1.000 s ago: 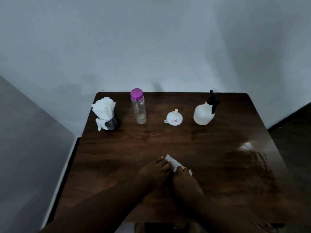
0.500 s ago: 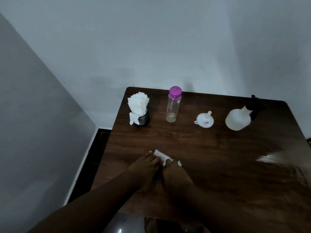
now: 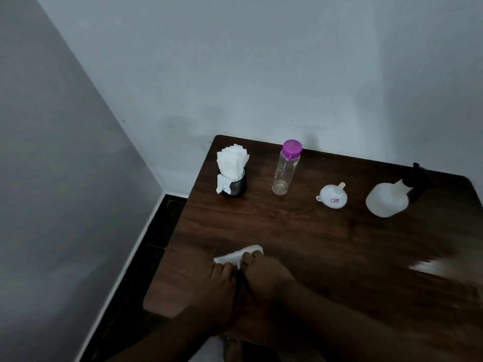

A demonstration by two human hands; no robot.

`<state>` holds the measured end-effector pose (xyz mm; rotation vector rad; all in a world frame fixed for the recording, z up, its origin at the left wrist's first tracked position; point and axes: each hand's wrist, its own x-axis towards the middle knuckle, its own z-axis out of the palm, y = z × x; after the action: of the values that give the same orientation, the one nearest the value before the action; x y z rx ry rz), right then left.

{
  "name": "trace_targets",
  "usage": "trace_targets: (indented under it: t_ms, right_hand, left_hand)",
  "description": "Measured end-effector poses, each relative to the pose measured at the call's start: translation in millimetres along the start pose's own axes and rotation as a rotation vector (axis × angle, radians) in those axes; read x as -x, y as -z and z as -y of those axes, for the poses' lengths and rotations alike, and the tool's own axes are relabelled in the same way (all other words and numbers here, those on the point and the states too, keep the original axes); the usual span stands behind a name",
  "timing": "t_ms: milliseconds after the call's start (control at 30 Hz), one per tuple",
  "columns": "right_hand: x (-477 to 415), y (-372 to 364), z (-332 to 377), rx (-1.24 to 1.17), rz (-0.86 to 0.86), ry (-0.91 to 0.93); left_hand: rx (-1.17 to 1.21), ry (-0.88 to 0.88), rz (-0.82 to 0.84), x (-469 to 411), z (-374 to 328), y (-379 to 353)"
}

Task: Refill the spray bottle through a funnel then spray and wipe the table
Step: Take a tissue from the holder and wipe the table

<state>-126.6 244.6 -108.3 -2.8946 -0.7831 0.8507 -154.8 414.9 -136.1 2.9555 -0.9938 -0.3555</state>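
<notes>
Close to the near left edge of the dark wooden table, a folded white tissue lay flat under both hands. The left hand and right hand touched side by side, their fingers held together and pressing on it. Far back on the right stood the translucent white spray bottle with its black trigger head. The white funnel sat just beside it, spout up.

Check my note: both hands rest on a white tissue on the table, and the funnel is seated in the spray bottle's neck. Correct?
One error. The head view shows the funnel standing mouth-down on the table, apart from the spray bottle, which has its black sprayer top on. The left hand and right hand do rest on the white tissue.
</notes>
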Motion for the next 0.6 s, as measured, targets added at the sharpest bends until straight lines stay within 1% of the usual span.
trace_targets:
  t_ms: [67,100,200,300,333,467,600]
  right_hand:
    - [2.0,-6.0,-6.9,-0.015,0.001,0.032]
    - [3.7,-8.5,-10.5,-0.022,-0.004,0.048]
    - [9.7,-16.3,-22.7,-0.019,-0.022,0.052]
    - [18.0,-24.3,-37.0,-0.036,0.02,0.055]
    - [22.5,-26.5,-43.6,-0.042,0.012,0.069]
    - [47.3,-36.8,-71.3,-0.075,-0.073,0.123]
    - [68.4,-47.6,-94.6,-0.092,-0.115,0.097]
  left_hand:
    - [0.056,0.157,0.059,5.0,-18.2,1.3]
    - [0.044,0.168,0.049,6.7,-27.2,-2.5]
    - [0.057,0.114,0.065,6.2,-53.3,-7.0]
    - [0.125,0.171,0.046,2.2,-78.0,-1.1]
    - [0.156,0.188,0.048,0.9,-86.3,-1.0]
    - [0.212,0.209,-0.028,-7.2,-118.7,-6.9]
    - [0.218,0.192,0.017,-20.4,-155.7,-9.3]
